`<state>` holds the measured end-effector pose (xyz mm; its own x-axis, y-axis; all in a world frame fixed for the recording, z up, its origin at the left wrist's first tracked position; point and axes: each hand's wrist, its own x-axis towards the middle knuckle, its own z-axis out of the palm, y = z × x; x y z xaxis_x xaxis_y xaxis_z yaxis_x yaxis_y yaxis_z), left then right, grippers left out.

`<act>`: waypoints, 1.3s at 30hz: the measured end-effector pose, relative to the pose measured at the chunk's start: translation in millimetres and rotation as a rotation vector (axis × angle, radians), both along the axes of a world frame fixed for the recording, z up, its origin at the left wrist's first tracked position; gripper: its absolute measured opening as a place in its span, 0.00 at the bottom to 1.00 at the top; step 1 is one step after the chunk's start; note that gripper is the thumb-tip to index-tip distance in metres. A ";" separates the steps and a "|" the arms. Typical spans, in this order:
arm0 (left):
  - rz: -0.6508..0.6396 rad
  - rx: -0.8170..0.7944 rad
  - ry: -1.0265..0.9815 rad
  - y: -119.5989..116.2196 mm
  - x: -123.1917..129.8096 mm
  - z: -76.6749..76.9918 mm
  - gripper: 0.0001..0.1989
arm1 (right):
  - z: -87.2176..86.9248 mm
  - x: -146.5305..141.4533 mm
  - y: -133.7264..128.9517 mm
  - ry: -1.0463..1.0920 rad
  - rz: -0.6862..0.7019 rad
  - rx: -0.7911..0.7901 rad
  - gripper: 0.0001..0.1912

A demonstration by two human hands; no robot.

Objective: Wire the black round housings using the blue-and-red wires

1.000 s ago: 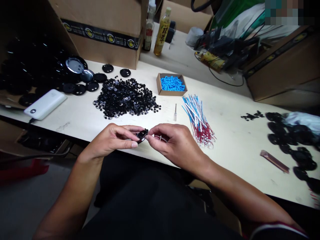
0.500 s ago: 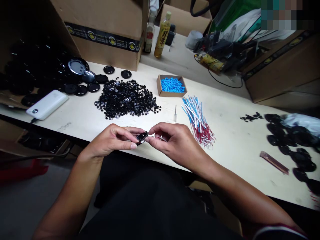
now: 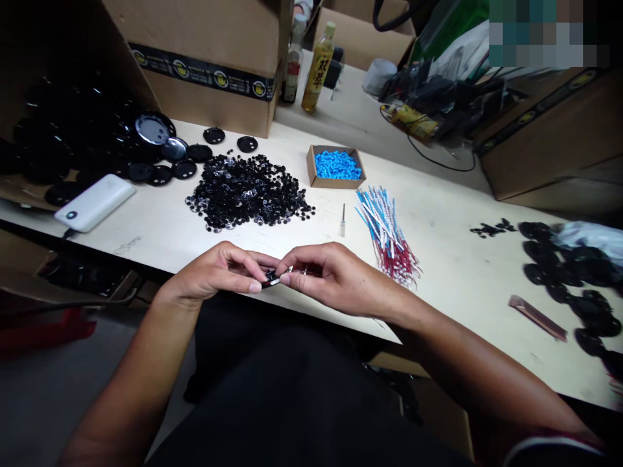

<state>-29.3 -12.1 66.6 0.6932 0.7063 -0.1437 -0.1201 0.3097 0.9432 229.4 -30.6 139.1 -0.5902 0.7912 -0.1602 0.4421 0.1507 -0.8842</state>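
Observation:
My left hand (image 3: pixel 219 275) is closed in a pinch on a small black disc-like part (image 3: pixel 270 279), held just over the table's front edge. Against the right side of that part, my right hand (image 3: pixel 326 277) pinches a thin white strip (image 3: pixel 291 269), mostly hidden by the fingers. Beyond the hands lies a heap of small black round pieces (image 3: pixel 250 191). A small screwdriver (image 3: pixel 343 220) with a clear handle rests beyond my right hand, beside a bundle of white and blue strips with red wires (image 3: pixel 387 233).
A small cardboard box (image 3: pixel 335 183) of blue pieces stands behind the screwdriver. At left are a white power bank (image 3: pixel 95 202) and black round covers (image 3: pixel 183 170). Bottles (image 3: pixel 318 68) stand by a large carton (image 3: pixel 209 104). Black parts (image 3: pixel 591 311) lie at right.
Both hands keep their grips. My right hand has shifted slightly left, closer to my left hand, and the black part has tilted flatter. The view has moved a little.

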 end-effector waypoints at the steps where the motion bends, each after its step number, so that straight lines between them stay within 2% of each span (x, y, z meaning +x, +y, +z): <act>1: 0.011 -0.011 -0.003 -0.1 1.0 0.0 0.07 | 0.0 -0.1 0.8 0.005 0.002 -0.011 0.07; 7: 0.046 -0.029 -0.051 0.9 5.9 -2.0 0.06 | 2.7 0.8 4.9 0.013 -0.006 -0.038 0.08; 16: 0.151 0.106 0.104 -0.8 12.4 14.2 0.10 | 5.3 -1.4 5.2 -0.074 -0.059 0.085 0.06; 22: 0.244 0.129 0.183 -2.3 14.6 12.1 0.10 | 2.1 -8.0 3.0 -0.106 -0.092 0.112 0.07; 33: 0.266 0.198 0.201 -3.3 18.4 8.4 0.04 | -1.0 -11.1 -0.3 -0.135 -0.125 0.159 0.06; 39: 0.229 0.190 0.241 -2.1 16.4 7.9 0.08 | -5.3 -8.1 -0.1 -0.137 -0.136 0.159 0.07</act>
<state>-12.9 -14.2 74.6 0.4761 0.8690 -0.1350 0.0666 0.1175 0.9908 221.3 -30.8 133.8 -0.4580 0.8835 -0.0984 0.5821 0.2144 -0.7844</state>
